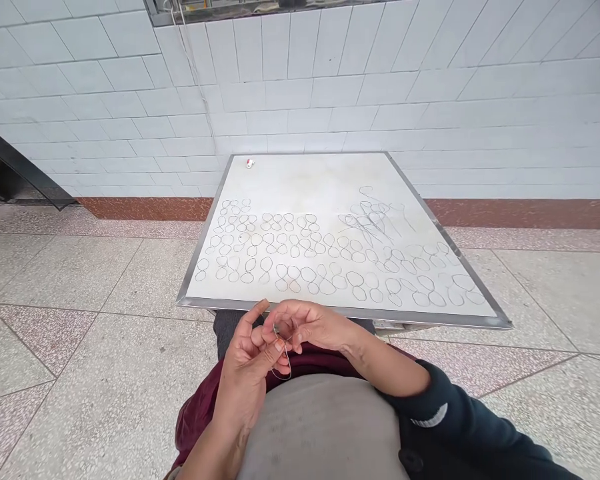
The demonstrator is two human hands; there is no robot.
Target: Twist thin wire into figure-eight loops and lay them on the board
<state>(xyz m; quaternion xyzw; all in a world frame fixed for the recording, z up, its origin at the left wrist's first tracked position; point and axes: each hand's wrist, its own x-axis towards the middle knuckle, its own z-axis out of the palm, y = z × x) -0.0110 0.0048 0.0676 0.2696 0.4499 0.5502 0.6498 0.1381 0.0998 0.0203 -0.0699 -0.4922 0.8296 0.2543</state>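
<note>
A thin wire bent into a curved loop (290, 369) is between my hands, just in front of the table's near edge. My left hand (250, 357) pinches the wire between thumb and fingertips. From the other side, my right hand (315, 325) has its fingers curled around the wire's upper part. The fingers partly hide how the wire crosses itself. Beyond them, several wire figure-eights (295, 245) lie in rough rows on the white tabletop (300, 180). At the right lies a tangled pile of wire pieces (370, 220).
A grey metal edge (350, 311) frames the tabletop. Near its far left corner sits a small white and red object (250, 163). A tiled wall (310, 93) stands behind the table, with thin cables (195, 70) hanging down it. Speckled floor (130, 373) surrounds the table.
</note>
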